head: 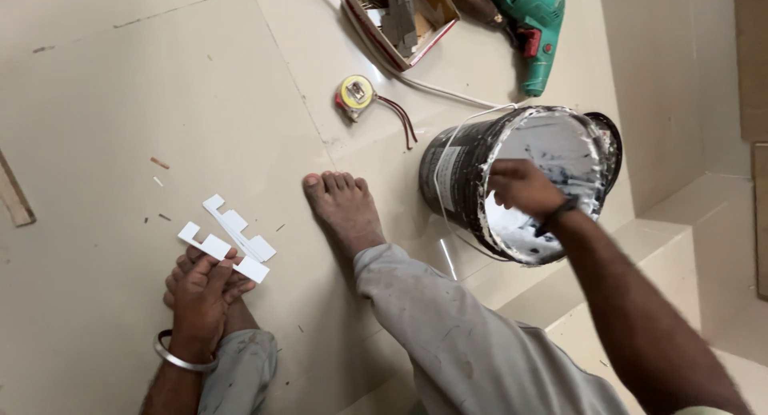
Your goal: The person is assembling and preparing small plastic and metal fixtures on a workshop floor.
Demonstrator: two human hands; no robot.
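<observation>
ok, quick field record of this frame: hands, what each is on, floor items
left hand: fingers on white notched plastic strips lying on the floor, by the left foot
right hand: at the rim of a tilted black bucket, inside coated white
right foot: bare, flat on the tile floor
floor items: yellow tape measure, green power drill, open box of small parts
</observation>
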